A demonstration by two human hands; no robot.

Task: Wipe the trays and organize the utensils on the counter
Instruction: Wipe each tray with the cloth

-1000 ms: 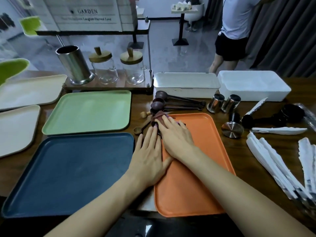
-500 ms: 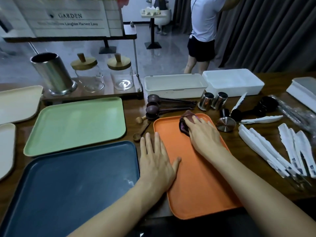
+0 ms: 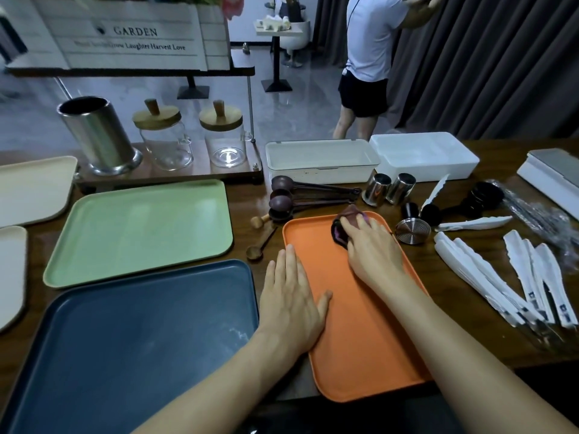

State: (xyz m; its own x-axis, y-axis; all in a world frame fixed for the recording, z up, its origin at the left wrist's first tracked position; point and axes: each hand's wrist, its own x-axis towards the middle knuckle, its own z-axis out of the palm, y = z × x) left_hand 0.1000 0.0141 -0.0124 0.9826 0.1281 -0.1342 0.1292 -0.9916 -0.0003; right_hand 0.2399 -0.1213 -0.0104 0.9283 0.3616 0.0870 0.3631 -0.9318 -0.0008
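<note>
On the wooden counter (image 3: 476, 339), the orange tray (image 3: 354, 349) sits at the front edge. Left hand (image 3: 289, 303) lies flat on its left rim, fingers together, thumb out. Right hand (image 3: 374, 252) has its fingers bunched close, curled over a dark purple cloth (image 3: 340, 234) at the tray's far right corner.

A café-style serving counter (image 3: 244, 202): coloured trays (image 3: 138, 233) at 9 o'clock, wrapped cutlery (image 3: 482, 277) at 3, glass jars (image 3: 166, 145) and a "GARDEN" crate (image 3: 134, 39) at 11, curtains (image 3: 485, 57) at 1.
</note>
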